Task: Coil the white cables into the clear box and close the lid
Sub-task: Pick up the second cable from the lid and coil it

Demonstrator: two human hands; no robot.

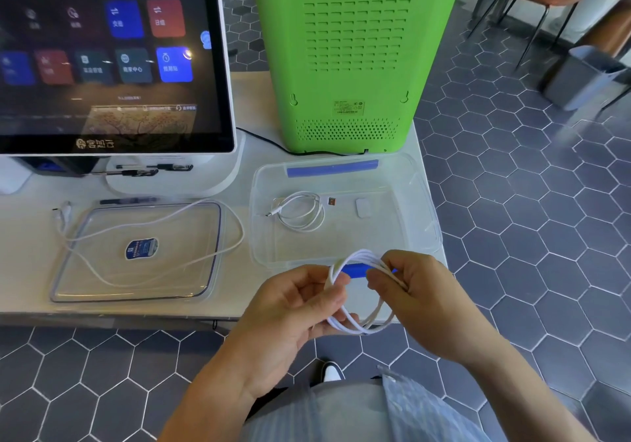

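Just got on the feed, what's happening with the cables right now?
A person holds a coiled white cable between the left hand and right hand, just in front of the clear box. One coiled cable already lies inside. Another cable sprawls uncoiled across the lid, which lies beside the box.

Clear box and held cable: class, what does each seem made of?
Clear box: likely hard transparent plastic, glossy; the table shows through its walls. Held cable: probably a smooth white plastic or rubbery jacket; it bends into loops.
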